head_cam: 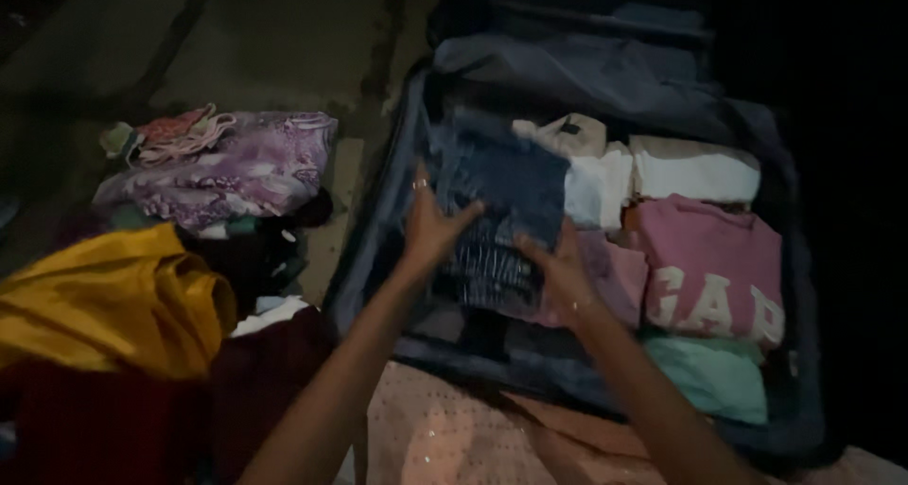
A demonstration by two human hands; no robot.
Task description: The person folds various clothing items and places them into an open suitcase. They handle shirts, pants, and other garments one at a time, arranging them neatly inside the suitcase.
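Observation:
An open dark blue suitcase (374, 220) lies on the floor, packed with folded clothes. My left hand (430, 225) and my right hand (560, 269) both grip a folded dark blue garment (506, 187) over the left part of the case, above a striped piece (487, 268). To the right lie a pink sweatshirt with white letters (714, 268), white folded items (695, 168), a beige item (567, 135) and a mint green piece (714, 376).
Left of the suitcase sits a heap of clothes: a purple patterned garment (236, 168), a yellow cloth (109, 301), dark red fabric (255, 372). A peach dotted fabric (445, 433) covers my lap. The concrete floor (255, 41) is dim.

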